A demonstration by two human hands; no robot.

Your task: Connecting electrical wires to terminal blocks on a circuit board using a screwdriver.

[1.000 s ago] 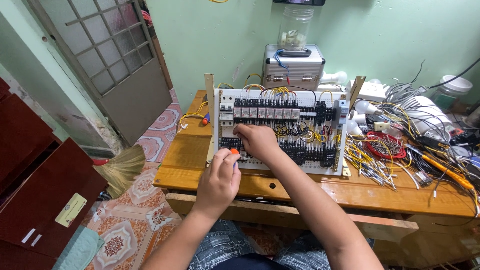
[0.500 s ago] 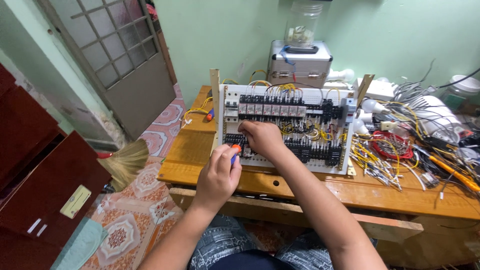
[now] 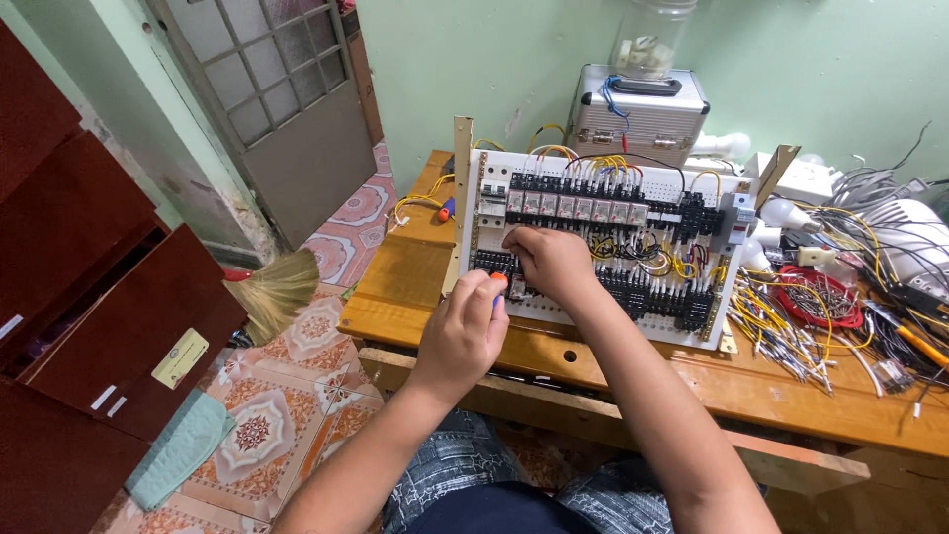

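A white electrical control panel [image 3: 613, 297] with rows of relays, black terminal blocks and yellow wires leans on a wooden workbench [image 3: 415, 267]. My left hand [image 3: 463, 331] is closed around a screwdriver with an orange-and-blue handle [image 3: 497, 284], its tip at the panel's lower-left terminal blocks. My right hand [image 3: 547, 262] rests just right of it on the same terminal row, fingers bent over the wiring; whether it pinches a wire is hidden.
Loose wires [image 3: 791, 321], a red coil [image 3: 819, 297] and light bulbs [image 3: 786, 213] crowd the bench's right side. A metal case [image 3: 643, 117] with a jar on top stands behind the panel. At left are dark red cabinets [image 3: 89, 297], a broom [image 3: 277, 292] and a tiled floor.
Both hands stay at the panel's lower-left terminals. The left hand with the screwdriver has edged slightly up toward the panel. The view has shifted a little.
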